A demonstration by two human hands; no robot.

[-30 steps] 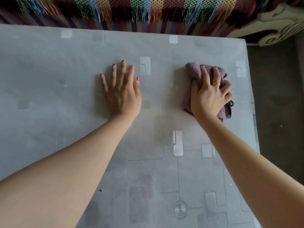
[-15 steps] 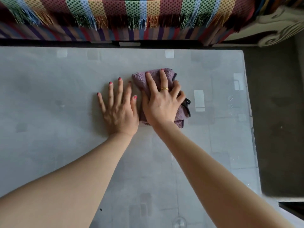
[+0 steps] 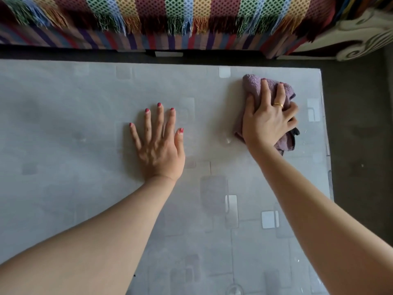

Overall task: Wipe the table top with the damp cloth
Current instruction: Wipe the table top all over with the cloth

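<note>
A grey table top with a pale square pattern fills most of the view. A crumpled purple cloth lies near the table's far right corner. My right hand presses down on the cloth with the fingers curled over it; a gold ring is on one finger. My left hand lies flat on the table's middle, palm down, fingers spread, holding nothing. Part of the cloth is hidden under my right hand.
A sofa with a colourful fringed throw runs along the far side, across a narrow dark gap. The table's right edge drops to dark floor. A white carved sofa arm stands at the upper right.
My right hand slid the cloth left until it was next to my left hand, then back right toward the far right corner. My left hand stayed flat in place.
</note>
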